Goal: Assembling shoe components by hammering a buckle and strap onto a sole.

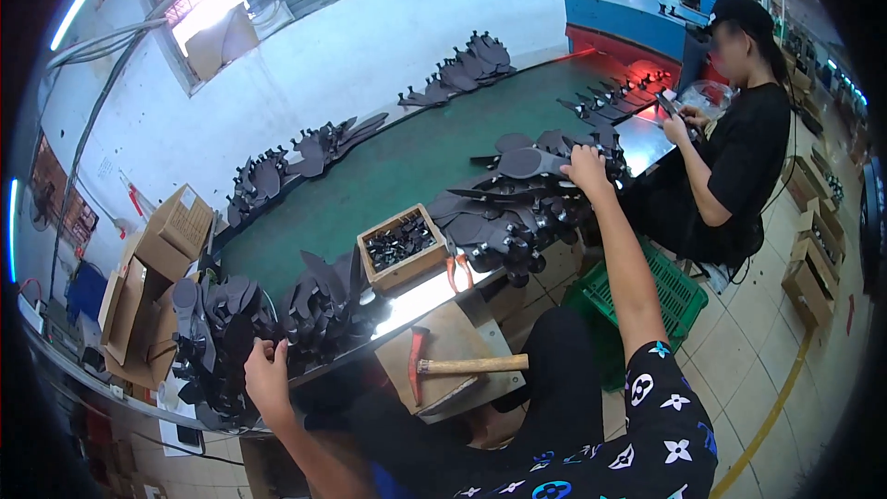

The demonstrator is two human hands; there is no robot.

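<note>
My right hand (588, 169) reaches far forward and grips the end of a dark grey sole-shaped piece (531, 163) on top of a heap. Under it lies the heap of similar dark pieces (504, 222) with black heel-like knobs. At the near left, my left hand (267, 374) has its fingers closed at the edge of another dark sole-shaped piece (241, 344), beside a second pile (208, 351). My left fingertips are partly hidden.
A wooden box of small black parts (402, 247) and orange-handled pliers (458, 272) sit on the green bench (388, 166). Before my lap, a hammer (471, 364) rests on a board. A green crate (679, 291) stands right, near a co-worker (739, 129). Cardboard boxes (152, 286) are left.
</note>
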